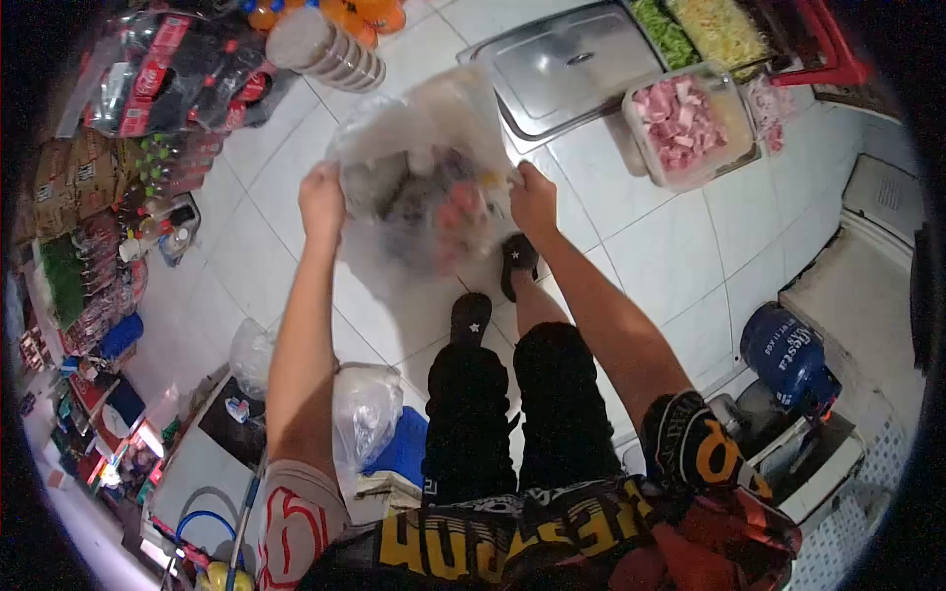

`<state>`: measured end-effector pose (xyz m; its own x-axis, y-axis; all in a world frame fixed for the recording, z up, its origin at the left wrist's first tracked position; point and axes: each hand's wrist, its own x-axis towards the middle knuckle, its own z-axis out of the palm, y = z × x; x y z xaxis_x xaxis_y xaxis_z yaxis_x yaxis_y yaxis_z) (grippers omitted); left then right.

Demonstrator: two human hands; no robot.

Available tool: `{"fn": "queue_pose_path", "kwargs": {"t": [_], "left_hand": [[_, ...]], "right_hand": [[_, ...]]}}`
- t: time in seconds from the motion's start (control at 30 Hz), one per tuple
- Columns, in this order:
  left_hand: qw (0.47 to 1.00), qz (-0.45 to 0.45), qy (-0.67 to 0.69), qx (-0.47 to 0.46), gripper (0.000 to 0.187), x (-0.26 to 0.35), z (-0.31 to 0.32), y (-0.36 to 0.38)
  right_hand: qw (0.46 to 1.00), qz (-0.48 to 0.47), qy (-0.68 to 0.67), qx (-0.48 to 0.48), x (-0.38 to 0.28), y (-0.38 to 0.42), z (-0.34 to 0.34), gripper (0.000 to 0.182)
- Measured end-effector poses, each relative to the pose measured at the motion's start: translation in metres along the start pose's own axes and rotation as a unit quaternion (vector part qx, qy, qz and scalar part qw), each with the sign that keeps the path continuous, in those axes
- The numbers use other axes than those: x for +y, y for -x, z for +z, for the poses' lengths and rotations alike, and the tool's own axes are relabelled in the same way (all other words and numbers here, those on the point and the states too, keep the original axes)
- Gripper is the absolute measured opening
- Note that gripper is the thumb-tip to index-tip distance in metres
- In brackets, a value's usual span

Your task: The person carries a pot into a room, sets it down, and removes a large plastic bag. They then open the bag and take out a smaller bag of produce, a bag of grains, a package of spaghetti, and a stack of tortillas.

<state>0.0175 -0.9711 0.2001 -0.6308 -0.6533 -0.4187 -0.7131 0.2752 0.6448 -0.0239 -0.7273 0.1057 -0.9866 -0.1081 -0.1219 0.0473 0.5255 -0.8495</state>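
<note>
A large translucent plastic bag [394,251] hangs in front of me, its mouth stretched wide between my hands. My left hand [321,202] grips the bag's left edge, fingers closed. On the opposite edge my right hand [533,200] is closed on the plastic too. Through the opening and the cloudy film show reddish pieces [458,212] and dark and greyish shapes, too blurred to name. Below the bag are my feet in black shoes [471,318] on the tiled floor.
A lidded steel tray [576,64] and a clear tub of cubed raw meat [690,123] lie at upper right. Stacked round containers [325,49] and wrapped cola bottles [177,74] stand upper left. A blue gas cylinder [783,345] is at right, a white plastic bag [365,409] at lower left.
</note>
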Motion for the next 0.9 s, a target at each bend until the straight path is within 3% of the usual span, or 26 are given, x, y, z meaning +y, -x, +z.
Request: {"fn": "queue_pose_path", "kwargs": {"t": [0.03,0.07,0.13,0.17,0.2,0.23,0.3,0.33,0.4,0.47,0.53,0.57,0.63,0.67,0.7,0.73,0.77,0.8,0.87,0.9], "left_hand": [[0.999,-0.032,0.001,-0.003,0.028,-0.002,0.009,-0.024],[0.999,-0.044,0.0,-0.002,0.028,-0.026,0.025,-0.051],[0.996,0.049,-0.075,0.011,0.04,-0.097,0.06,-0.109],[0.982,0.028,-0.181,0.053,0.044,-0.113,0.074,-0.134],[0.955,0.01,-0.284,0.089,0.049,-0.131,0.086,-0.152],[0.987,-0.056,-0.134,0.065,0.052,-0.125,0.082,-0.162],[0.983,-0.068,-0.167,-0.043,0.055,-0.141,0.074,-0.187],[0.982,-0.078,-0.168,-0.043,0.055,-0.149,0.075,-0.184],[0.94,-0.081,-0.323,-0.07,0.054,-0.151,0.077,-0.167],[0.904,-0.051,-0.425,0.021,0.058,-0.125,0.084,-0.14],[0.915,0.111,-0.373,0.104,0.061,-0.124,0.09,-0.137],[0.918,0.106,-0.368,0.105,0.061,-0.127,0.095,-0.14],[0.865,0.34,-0.316,0.189,0.055,-0.134,0.106,-0.16],[0.865,0.338,-0.314,0.195,0.055,-0.137,0.109,-0.17],[0.856,0.36,-0.349,0.125,0.05,-0.139,0.113,-0.177],[0.842,0.379,-0.38,0.053,0.044,-0.142,0.118,-0.185],[0.843,0.378,-0.377,0.06,0.044,-0.141,0.124,-0.195],[0.873,0.353,-0.336,0.035,0.06,-0.139,0.129,-0.208],[0.898,0.33,-0.292,0.023,0.078,-0.123,0.125,-0.221],[0.959,0.274,-0.053,-0.037,0.063,-0.11,0.117,-0.221]], "right_hand": [[0.994,0.052,0.075,-0.064,0.019,-0.015,0.018,0.013],[0.989,0.041,0.104,-0.095,0.038,-0.027,0.034,0.011],[0.964,0.042,0.159,-0.208,0.071,-0.045,0.068,0.009],[0.937,0.056,0.181,-0.294,0.083,-0.05,0.085,0.01],[0.937,0.008,0.22,-0.271,0.098,-0.054,0.104,0.013],[0.924,0.08,0.231,-0.295,0.075,-0.059,0.1,0.017],[0.936,0.061,0.214,-0.272,0.08,-0.058,0.115,0.02],[0.933,0.063,0.214,-0.281,0.081,-0.054,0.119,0.02],[0.955,0.002,0.106,-0.276,0.076,-0.048,0.128,0.026],[0.944,-0.054,0.101,-0.309,0.06,-0.043,0.135,0.028],[0.929,-0.11,0.104,-0.338,0.047,-0.04,0.143,0.03],[0.906,-0.151,0.119,-0.376,0.042,-0.039,0.149,0.03],[0.878,-0.2,0.137,-0.414,0.043,-0.043,0.167,0.031],[0.866,-0.21,0.197,-0.41,0.047,-0.048,0.178,0.031],[0.851,-0.216,0.257,-0.404,0.052,-0.051,0.186,0.031],[0.849,-0.219,0.26,-0.405,0.049,-0.057,0.19,0.031],[0.871,-0.218,0.253,-0.36,0.044,-0.067,0.193,0.032],[0.892,-0.219,0.243,-0.311,0.042,-0.075,0.197,0.032],[0.877,-0.233,0.277,-0.316,0.055,-0.101,0.208,0.032],[0.863,-0.234,0.309,-0.324,0.058,-0.109,0.211,0.033]]}}
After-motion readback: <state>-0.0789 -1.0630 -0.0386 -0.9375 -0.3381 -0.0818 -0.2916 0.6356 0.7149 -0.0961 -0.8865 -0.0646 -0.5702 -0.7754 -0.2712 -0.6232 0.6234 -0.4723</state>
